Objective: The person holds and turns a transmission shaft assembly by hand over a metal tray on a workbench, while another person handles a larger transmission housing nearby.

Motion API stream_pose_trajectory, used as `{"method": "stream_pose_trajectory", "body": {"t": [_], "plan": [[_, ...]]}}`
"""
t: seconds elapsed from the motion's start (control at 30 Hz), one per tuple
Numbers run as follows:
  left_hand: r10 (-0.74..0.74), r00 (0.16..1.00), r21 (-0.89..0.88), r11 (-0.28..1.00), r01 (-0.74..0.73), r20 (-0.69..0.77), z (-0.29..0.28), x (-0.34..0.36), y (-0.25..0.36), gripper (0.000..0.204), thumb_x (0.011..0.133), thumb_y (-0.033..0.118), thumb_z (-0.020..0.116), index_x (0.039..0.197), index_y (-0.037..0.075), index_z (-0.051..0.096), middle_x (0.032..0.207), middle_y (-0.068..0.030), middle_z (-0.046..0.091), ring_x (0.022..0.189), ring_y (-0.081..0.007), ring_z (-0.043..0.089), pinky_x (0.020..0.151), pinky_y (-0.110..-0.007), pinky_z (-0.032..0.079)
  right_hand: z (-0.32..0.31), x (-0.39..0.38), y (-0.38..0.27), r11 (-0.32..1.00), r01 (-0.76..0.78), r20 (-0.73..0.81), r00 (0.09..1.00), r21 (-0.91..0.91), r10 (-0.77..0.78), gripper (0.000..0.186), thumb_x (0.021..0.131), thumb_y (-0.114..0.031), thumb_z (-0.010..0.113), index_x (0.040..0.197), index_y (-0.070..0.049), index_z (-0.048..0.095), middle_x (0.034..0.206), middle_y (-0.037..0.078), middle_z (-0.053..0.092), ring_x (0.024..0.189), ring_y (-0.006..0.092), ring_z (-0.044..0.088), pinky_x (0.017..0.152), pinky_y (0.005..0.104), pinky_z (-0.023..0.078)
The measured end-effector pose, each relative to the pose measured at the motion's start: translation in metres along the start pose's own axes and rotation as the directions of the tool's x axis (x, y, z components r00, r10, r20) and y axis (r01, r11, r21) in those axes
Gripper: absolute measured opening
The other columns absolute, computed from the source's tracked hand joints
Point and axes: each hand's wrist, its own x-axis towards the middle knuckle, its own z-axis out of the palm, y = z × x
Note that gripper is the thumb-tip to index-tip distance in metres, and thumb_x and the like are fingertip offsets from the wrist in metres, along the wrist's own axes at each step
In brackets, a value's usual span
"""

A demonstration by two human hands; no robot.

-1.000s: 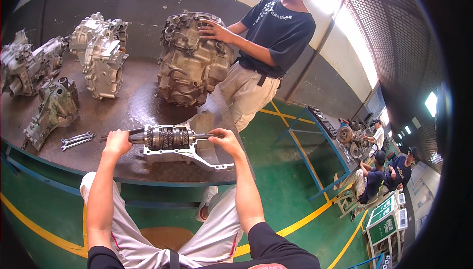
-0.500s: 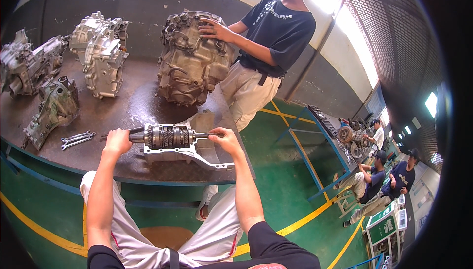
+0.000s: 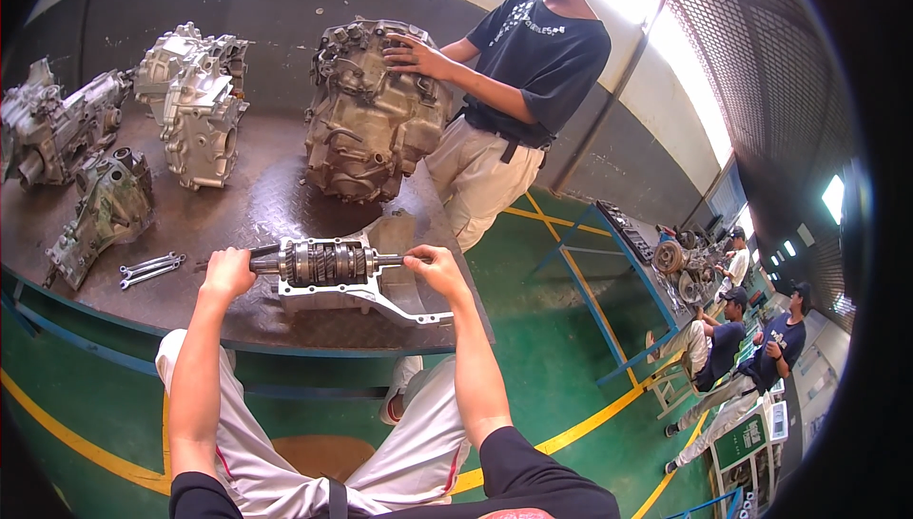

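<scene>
Far co-worker [image 3: 784, 336], right of the housing [image 3: 323, 301], has shifted; we steady the gear shaft [image 3: 328, 264].
Left hand [image 3: 228, 275] curls round one end, fingertips unclear; right hand [image 3: 437, 270] pinches the other; next seems to need even support.

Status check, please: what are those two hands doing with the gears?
Left hand around shaft's left end; right hand pinching its right end. Gears sit in open housing. Wrenches lie to the left, out of the way.

The shaft [image 3: 391, 261] and gears [image 3: 328, 264] are steel-grey, their housing [image 3: 309, 301] pale silver. The wrenches [image 3: 152, 274] shine silver on a dark brown worktop [image 3: 195, 215]; the big gearbox [image 3: 376, 129] is brownish grey. Yellow lines [image 3: 609, 416] stripe the green floor [image 3: 533, 300]. The wall [image 3: 271, 6] is dark grey below cream.
</scene>
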Motion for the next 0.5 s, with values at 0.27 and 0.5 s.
{"method": "stream_pose_trajectory", "body": {"t": [0.27, 0.5], "plan": [[-0.008, 1.000, -0.007, 1.000, 0.008, -0.002, -0.0011, -0.0011, -0.0006, 0.023, 0.074, 0.020, 0.068, 0.088, 0.001, 0.072, 0.092, -0.0224, 0.070, 0.090, -0.0356, 0.069, 0.085, -0.044, 0.054, 0.0012, -0.0006, -0.0013, 1.000, 0.009, 0.007, 1.000, 0.014, -0.009, 0.030, 0.086, -0.025, 0.074, 0.101, 0.001, 0.072, 0.082, 0.005, 0.069, 0.077, 0.0120, 0.059, 0.071, 0.0288, 0.048], [-0.021, 1.000, -0.008, 1.000, 0.021, 0.018, -0.0015, -0.0004, -0.0008, 0.024, 0.075, 0.022, 0.071, 0.089, 0.002, 0.071, 0.092, -0.0232, 0.070, 0.091, -0.0378, 0.068, 0.086, -0.046, 0.053, 0.0005, -0.0013, -0.0027, 1.000, -0.003, 0.010, 1.000, 0.012, 0.002, 0.030, 0.085, -0.025, 0.074, 0.101, 0.001, 0.072, 0.081, 0.005, 0.069, 0.076, 0.0118, 0.058, 0.070, 0.0287, 0.047]]}}
